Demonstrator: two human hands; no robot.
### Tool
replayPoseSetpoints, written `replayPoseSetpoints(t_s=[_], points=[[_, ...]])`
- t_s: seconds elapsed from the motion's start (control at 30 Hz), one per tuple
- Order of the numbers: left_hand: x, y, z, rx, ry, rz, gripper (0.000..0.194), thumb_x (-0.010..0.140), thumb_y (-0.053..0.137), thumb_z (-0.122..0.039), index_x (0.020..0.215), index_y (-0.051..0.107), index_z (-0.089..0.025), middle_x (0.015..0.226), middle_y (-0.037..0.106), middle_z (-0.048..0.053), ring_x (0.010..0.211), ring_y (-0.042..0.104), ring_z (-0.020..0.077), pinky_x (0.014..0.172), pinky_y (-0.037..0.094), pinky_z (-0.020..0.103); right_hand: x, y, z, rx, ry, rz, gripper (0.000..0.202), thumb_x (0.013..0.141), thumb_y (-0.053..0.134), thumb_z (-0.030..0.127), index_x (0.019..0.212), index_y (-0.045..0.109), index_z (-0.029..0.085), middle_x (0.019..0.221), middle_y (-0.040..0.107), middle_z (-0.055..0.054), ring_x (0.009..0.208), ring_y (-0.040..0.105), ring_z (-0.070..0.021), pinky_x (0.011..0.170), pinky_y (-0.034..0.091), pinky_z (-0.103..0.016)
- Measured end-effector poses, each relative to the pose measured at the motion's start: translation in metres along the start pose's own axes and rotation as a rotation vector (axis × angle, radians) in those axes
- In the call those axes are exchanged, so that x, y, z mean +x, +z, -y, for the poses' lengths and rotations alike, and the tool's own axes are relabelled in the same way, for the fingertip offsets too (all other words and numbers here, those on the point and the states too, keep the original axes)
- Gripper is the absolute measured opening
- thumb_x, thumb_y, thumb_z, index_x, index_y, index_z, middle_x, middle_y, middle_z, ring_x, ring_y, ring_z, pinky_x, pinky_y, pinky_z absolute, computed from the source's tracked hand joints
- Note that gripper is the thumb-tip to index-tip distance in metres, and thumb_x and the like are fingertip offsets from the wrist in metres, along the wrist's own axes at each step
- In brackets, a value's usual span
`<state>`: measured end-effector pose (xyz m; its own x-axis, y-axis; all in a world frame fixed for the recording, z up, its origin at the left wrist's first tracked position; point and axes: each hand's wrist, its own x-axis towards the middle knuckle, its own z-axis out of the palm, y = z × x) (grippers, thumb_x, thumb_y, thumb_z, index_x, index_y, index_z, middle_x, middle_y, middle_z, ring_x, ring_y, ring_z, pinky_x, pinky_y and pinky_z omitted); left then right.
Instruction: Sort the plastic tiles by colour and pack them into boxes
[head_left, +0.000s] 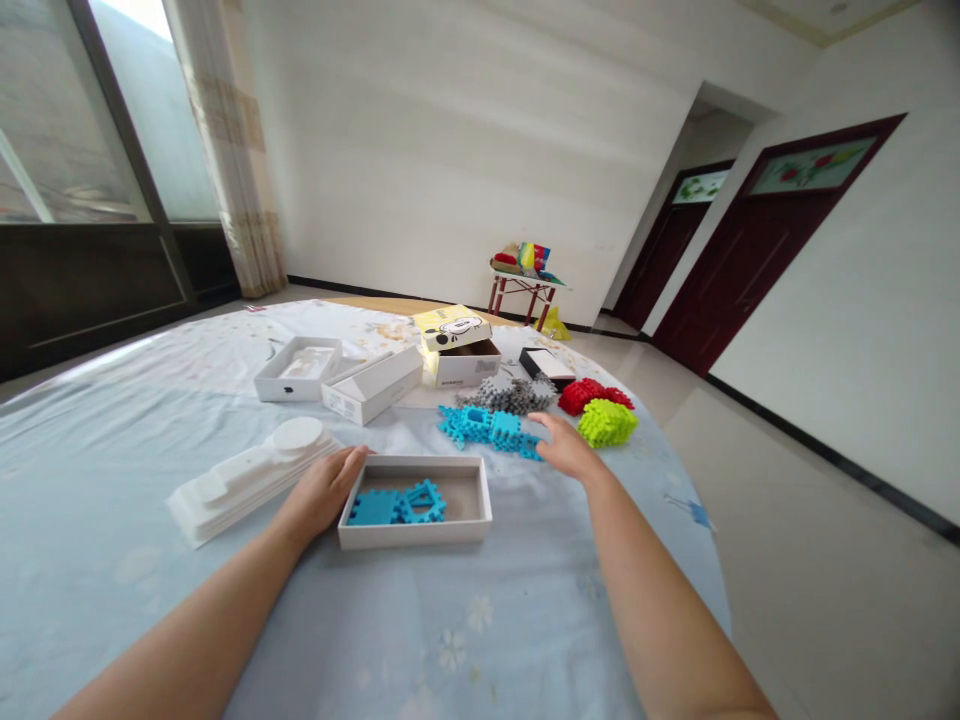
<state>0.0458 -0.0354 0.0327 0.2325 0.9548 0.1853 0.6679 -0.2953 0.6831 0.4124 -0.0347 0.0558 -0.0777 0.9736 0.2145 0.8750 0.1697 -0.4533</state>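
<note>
An open white box on the table holds several blue notched pieces, one a frame with a hole, in its left half. My left hand lies along the box's left side, its fingers closed at the far left corner. Farther back is a pile of blue pieces. At that pile's right end is my right hand, thumb and forefinger apart, with nothing visible between them. Gray pieces lie behind the blue pile; red pieces and lime-green pieces are to the right.
A white plastic tray lies left of my left hand. Farther back stand a white open box, a long white box, a box with a tilted yellow lid and a black-and-white box. The table's rounded edge runs along the right.
</note>
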Motion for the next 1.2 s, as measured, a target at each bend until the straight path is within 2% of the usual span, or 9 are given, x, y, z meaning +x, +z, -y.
replayPoseSetpoints(t_s=[0.13,0.3,0.63,0.73,0.8,0.9,1.0,1.1,1.2], points=[[0.001,0.001,0.003,-0.011,-0.009,-0.001,0.056,0.084,0.026,-0.054,0.091,0.067,-0.017,0.088,0.07,0.007,0.088,0.059,0.0245,0.081,0.04,0.027,0.003,0.012,-0.028,-0.045,0.02,0.114,0.068,0.064,0.062,0.017,0.129,0.043,0.013,0.135,0.042,-0.014,0.125,0.038,-0.0257,0.103,0.03,-0.042],[0.0,0.0,0.001,-0.026,-0.029,0.008,0.056,0.084,0.025,-0.054,0.093,0.067,-0.017,0.088,0.07,0.007,0.089,0.059,0.0246,0.081,0.04,0.027,0.006,0.019,-0.036,-0.013,0.003,0.176,0.061,0.065,0.067,0.029,0.122,0.051,0.016,0.126,0.052,-0.012,0.117,0.046,-0.0269,0.099,0.035,-0.041],[0.0,0.003,0.005,-0.013,-0.01,-0.011,0.057,0.084,0.025,-0.053,0.092,0.067,-0.016,0.087,0.07,0.007,0.087,0.06,0.0253,0.079,0.041,0.028,0.003,0.006,-0.043,-0.012,0.205,0.058,0.064,0.063,0.069,0.033,0.121,0.051,0.013,0.112,0.06,-0.014,0.104,0.056,-0.0263,0.091,0.042,-0.038],[0.0,0.004,0.004,-0.006,0.005,-0.029,0.057,0.084,0.025,-0.052,0.092,0.068,-0.016,0.087,0.07,0.007,0.087,0.06,0.025,0.079,0.041,0.028,-0.002,-0.01,-0.008,0.038,0.108,-0.124,0.065,0.067,0.066,0.036,0.125,0.046,0.013,0.118,0.056,-0.014,0.109,0.053,-0.0251,0.094,0.039,-0.038],[0.0,0.004,0.004,-0.008,0.017,-0.033,0.057,0.084,0.024,-0.052,0.09,0.068,-0.016,0.086,0.07,0.007,0.087,0.06,0.0248,0.079,0.041,0.028,-0.008,-0.015,0.033,0.108,-0.04,-0.147,0.065,0.07,0.064,0.039,0.127,0.044,0.018,0.12,0.053,-0.011,0.11,0.051,-0.0229,0.093,0.039,-0.036],[-0.001,0.005,0.003,-0.012,0.022,-0.042,0.057,0.085,0.023,-0.052,0.085,0.067,-0.015,0.083,0.07,0.007,0.083,0.061,0.0245,0.078,0.042,0.029,-0.018,-0.004,0.101,0.198,-0.262,0.048,0.064,0.07,0.064,0.041,0.128,0.043,0.022,0.116,0.055,-0.008,0.105,0.052,-0.0202,0.09,0.04,-0.033],[-0.002,0.005,0.002,-0.004,0.028,-0.045,0.057,0.085,0.021,-0.052,0.079,0.065,-0.015,0.077,0.069,0.007,0.077,0.06,0.0235,0.074,0.042,0.03,-0.021,0.023,0.151,0.154,-0.397,0.229,0.066,0.066,0.068,0.037,0.126,0.047,0.017,0.115,0.056,-0.009,0.108,0.05,-0.0221,0.093,0.038,-0.033],[-0.003,0.005,-0.001,0.024,0.029,-0.054,0.057,0.085,0.02,-0.051,0.073,0.063,-0.016,0.071,0.067,0.007,0.071,0.059,0.022,0.07,0.042,0.03,-0.016,0.05,0.175,0.118,-0.457,0.281,0.064,0.065,0.069,0.036,0.123,0.05,0.017,0.115,0.057,-0.01,0.107,0.05,-0.0233,0.093,0.037,-0.034],[-0.003,0.004,-0.003,0.032,0.033,-0.068,0.055,0.085,0.02,-0.05,0.069,0.062,-0.016,0.069,0.067,0.008,0.069,0.058,0.0218,0.069,0.042,0.03,-0.011,0.06,0.18,0.175,-0.513,0.315,0.063,0.066,0.068,0.042,0.122,0.052,0.018,0.112,0.06,-0.009,0.103,0.053,-0.0224,0.09,0.04,-0.033]])
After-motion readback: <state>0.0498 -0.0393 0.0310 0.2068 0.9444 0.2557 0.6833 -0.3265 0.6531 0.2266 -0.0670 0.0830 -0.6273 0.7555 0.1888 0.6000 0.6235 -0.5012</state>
